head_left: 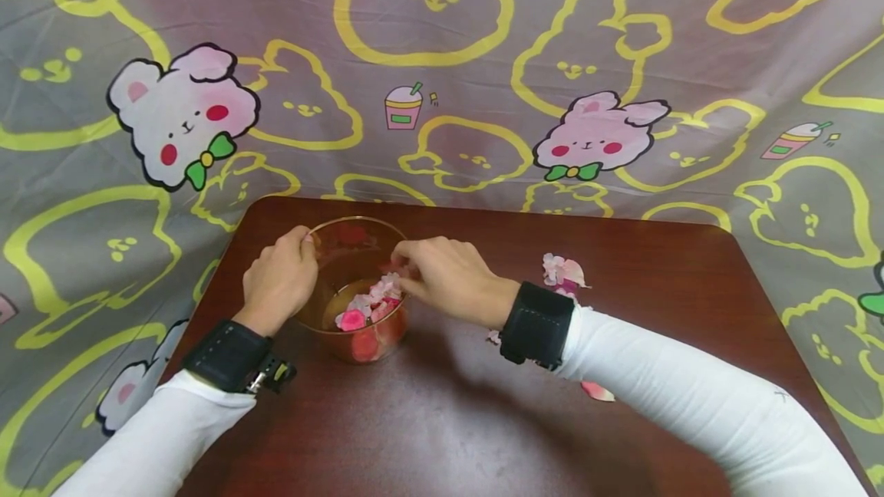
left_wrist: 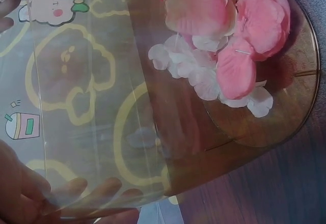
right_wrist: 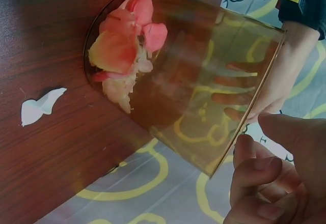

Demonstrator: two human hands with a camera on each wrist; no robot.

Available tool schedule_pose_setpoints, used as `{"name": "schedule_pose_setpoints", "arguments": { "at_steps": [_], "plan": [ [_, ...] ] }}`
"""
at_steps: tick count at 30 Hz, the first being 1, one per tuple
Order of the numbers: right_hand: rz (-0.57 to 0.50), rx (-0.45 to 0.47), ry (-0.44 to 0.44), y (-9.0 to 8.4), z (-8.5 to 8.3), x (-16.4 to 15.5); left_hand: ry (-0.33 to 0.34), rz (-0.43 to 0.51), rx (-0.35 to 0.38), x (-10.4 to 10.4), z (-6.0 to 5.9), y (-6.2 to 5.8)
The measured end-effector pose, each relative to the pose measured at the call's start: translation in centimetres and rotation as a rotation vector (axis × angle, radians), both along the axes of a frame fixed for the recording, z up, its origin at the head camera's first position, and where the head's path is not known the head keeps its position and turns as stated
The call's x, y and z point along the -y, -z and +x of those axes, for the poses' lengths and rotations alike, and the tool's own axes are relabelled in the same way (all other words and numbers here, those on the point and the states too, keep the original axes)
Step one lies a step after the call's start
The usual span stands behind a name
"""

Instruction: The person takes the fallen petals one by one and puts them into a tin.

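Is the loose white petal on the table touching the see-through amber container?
Apart. The right wrist view shows it: bare tabletop lies between the white petal and the amber container.

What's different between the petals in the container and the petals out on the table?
The heap in the container sits piled together, while the table petals lie in separate spots. The heap is enclosed by see-through, amber-tinted walls, whereas the table petals rest directly on the reddish-brown table. The heap is also bigger than any cluster visible among the table petals. Both mix pale and pink pieces.
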State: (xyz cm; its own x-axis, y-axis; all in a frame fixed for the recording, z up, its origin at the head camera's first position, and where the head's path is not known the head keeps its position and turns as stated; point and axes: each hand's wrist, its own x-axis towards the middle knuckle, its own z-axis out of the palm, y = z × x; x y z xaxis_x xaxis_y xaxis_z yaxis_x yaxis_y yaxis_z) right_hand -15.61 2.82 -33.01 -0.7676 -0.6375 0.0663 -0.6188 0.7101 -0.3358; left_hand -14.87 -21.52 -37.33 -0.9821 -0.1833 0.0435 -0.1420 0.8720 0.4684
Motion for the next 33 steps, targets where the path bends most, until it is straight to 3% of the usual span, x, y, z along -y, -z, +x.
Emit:
{"name": "schedule_pose_setpoints", "arguments": {
  "at_steps": [13, 24, 33],
  "plan": [
    [-0.033, 0.034, 0.045, -0.1, -0.9, -2.6, -0.006, 0.001, 0.007, 0.0, 0.0, 0.1],
    [-0.037, 0.052, 0.198, 0.9, -4.0, -8.9, -0.005, -0.007, 0.003, 0.2, -0.1, 0.0],
    [0.043, 0.098, 0.288, 2.5, -5.2, -13.5, 0.000, -0.001, -0.003, 0.0, -0.1, 0.1]
  ]
}}
